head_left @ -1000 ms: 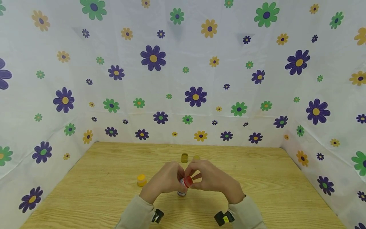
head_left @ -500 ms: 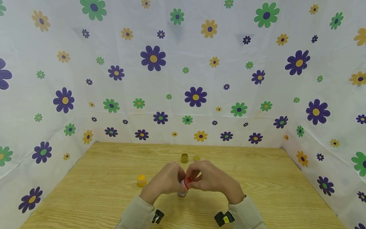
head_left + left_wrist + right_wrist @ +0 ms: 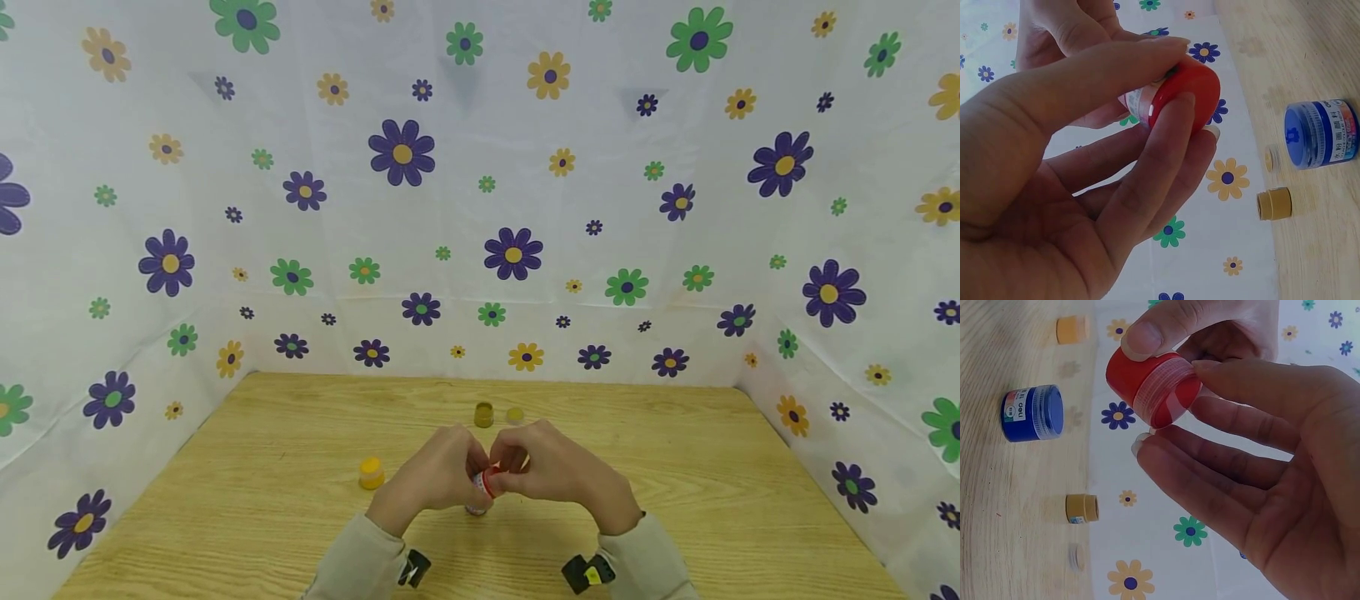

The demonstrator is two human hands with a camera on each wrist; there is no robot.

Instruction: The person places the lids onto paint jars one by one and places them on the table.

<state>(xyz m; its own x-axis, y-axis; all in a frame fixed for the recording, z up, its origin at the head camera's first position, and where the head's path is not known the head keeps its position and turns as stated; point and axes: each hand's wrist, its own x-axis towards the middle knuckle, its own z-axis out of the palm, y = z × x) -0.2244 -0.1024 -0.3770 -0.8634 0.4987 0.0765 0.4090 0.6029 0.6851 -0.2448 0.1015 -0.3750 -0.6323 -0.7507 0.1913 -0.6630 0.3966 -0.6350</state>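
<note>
Red colours the tilted jar point(image 3: 1125, 376) my left hand point(image 3: 444, 468) grips, while my right hand point(image 3: 549, 467) pinches its ribbed lid point(image 3: 1163, 390).

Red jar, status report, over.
Left hand gripping red jar; right hand pinching its lid, lid on; blue jar untouched below; nothing visibly in the way.

White sheeting point(image 3: 465, 217) printed with purple, green and yellow-orange daisies point(image 3: 513, 253), faintly creased, stands behind and along both sides of a yellowish wood-grain tabletop point(image 3: 690, 467) whose far edge meets the sheeting, all under soft, fairly even light.
</note>
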